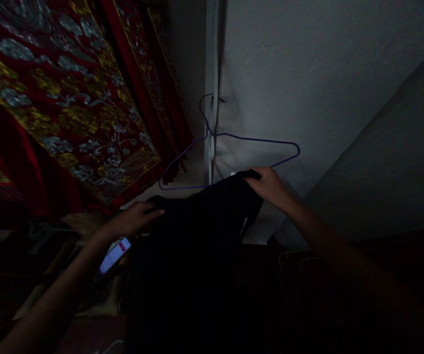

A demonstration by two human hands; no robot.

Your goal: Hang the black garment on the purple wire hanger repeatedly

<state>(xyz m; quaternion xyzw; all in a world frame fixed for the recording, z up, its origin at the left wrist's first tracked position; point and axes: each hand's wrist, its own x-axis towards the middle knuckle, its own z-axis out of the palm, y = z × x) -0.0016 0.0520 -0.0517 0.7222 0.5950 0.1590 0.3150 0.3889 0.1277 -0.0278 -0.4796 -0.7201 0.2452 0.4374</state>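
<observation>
A dark garment (197, 236) hangs stretched between my two hands, its lower part lost in shadow; I cannot tell its exact kind. My left hand (134, 218) grips its upper left edge, thumb on the near side. At the upper right edge my right hand (265, 183) pinches the cloth. Just behind and above the garment, a purple wire hanger (258, 139) hangs by its hook from a pale vertical strip on the wall. Neither hand touches the hanger. The garment's top edge hides part of the hanger's lower bar.
Red cloth with gold and silver sequins (79, 118) hangs at the left. Below it, a phone with a lit screen (114, 255) lies beside my left forearm. A grey wall (308, 88) rises behind the hanger. The lower right is very dark.
</observation>
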